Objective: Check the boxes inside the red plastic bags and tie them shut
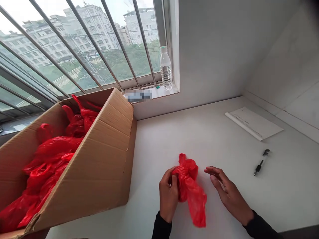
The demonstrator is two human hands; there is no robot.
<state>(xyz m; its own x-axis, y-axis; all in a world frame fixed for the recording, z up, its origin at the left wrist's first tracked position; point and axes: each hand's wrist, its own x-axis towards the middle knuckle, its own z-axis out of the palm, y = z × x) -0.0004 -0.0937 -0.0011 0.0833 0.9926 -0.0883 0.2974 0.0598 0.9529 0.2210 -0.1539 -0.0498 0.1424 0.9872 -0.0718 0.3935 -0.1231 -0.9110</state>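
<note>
My left hand (pixel 168 194) is closed on a crumpled red plastic bag (pixel 190 187), gripping its knotted upper part just above the white table (pixel 194 132). The bag's loose tail hangs down toward me. My right hand (pixel 228 192) hovers just right of the bag with fingers apart and slightly curled, holding nothing and not touching the bag.
A large open cardboard box (pixel 104 156) full of red plastic bags (pixel 50 156) stands at the left. A white booklet (pixel 253 122) and a small black tool (pixel 261 162) lie at the right. A water bottle (pixel 165 68) stands on the windowsill.
</note>
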